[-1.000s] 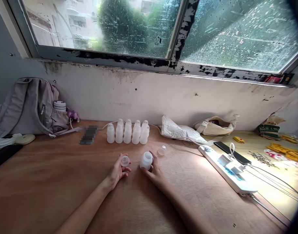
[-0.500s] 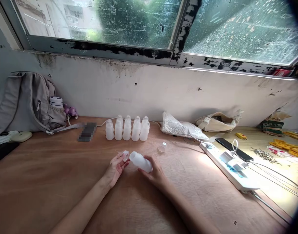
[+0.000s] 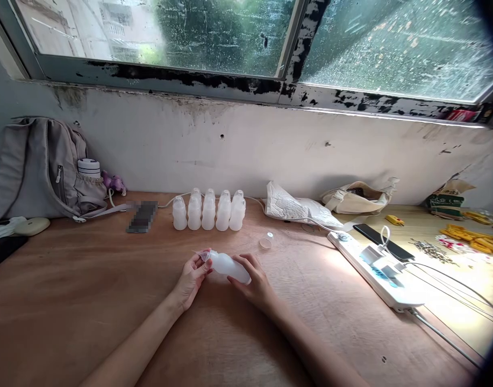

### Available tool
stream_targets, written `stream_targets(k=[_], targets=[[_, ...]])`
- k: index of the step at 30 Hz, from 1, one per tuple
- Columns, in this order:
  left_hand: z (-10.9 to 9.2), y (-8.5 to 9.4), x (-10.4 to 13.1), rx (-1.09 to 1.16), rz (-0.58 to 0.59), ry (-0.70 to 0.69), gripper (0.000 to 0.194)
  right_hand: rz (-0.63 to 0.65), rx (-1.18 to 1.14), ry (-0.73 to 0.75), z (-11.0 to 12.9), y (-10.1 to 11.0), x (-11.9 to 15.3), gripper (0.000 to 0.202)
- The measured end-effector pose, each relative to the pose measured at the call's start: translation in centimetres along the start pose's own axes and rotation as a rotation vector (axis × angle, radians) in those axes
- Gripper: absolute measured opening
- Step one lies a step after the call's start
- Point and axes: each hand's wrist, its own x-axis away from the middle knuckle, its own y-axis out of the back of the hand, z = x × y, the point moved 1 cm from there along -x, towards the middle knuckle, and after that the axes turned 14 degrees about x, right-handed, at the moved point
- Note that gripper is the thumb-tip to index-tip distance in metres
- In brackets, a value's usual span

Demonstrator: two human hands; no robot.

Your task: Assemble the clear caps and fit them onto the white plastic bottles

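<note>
A frosted white bottle point(image 3: 230, 267) lies tilted between my hands, its neck toward the left. My right hand point(image 3: 252, 282) is wrapped round its base end. At the neck, my left hand point(image 3: 194, 277) pinches a small clear nozzle piece point(image 3: 205, 256), which touches the bottle's mouth; its thin tip points left. Beyond my hands stand several similar frosted bottles point(image 3: 208, 212) in a row. A clear round cap point(image 3: 266, 242) rests on the table behind my right hand.
The wooden table point(image 3: 88, 301) carries a grey backpack point(image 3: 36, 166) at the far left and a pixelated dark object point(image 3: 142, 216). Toward the right lie a white padded packet point(image 3: 298, 207), a power strip point(image 3: 375, 271) with cables, a black phone point(image 3: 385, 242) and a beige pouch point(image 3: 355, 198).
My left hand has brought the clear nozzle piece onto the bottle's mouth, closing the small gap between them. The whole view has shifted slightly.
</note>
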Motion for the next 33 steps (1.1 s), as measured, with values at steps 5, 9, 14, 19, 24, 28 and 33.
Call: stream_targets(k=[5,9,14,19,24,28,33], targets=[[-0.3,-0.1,0.2,-0.086,0.037,-0.036,0.041,0.11,-0.221,-0.154,0.2,0.8,-0.2,0.038],[-0.7,-0.4,0.6,-0.163,0.14,-0.019,0.042,0.485,-0.769,-0.57,-0.2,0.7,-0.2,0.043],[-0.8,-0.6,0.7,-0.175,0.134,-0.016,0.041,0.741,-1.348,-0.822,-0.7,0.6,-0.6,0.053],[-0.4,-0.6,0.5,-0.039,0.09,0.031,0.034,0.601,-1.522,-0.683,-0.4,2.1,-0.7,0.034],[-0.3,-0.6,0.5,-0.086,0.116,0.06,0.035,0.578,-1.445,-0.65,-0.6,2.6,-0.6,0.03],[-0.3,-0.5,0.7,-0.33,0.168,0.011,0.037,0.679,-1.342,-0.834,-1.8,1.9,-0.7,0.044],[0.2,-0.6,0.9,-0.503,0.218,0.032,0.037,0.743,-1.063,-1.003,-2.1,1.0,-0.7,0.061]])
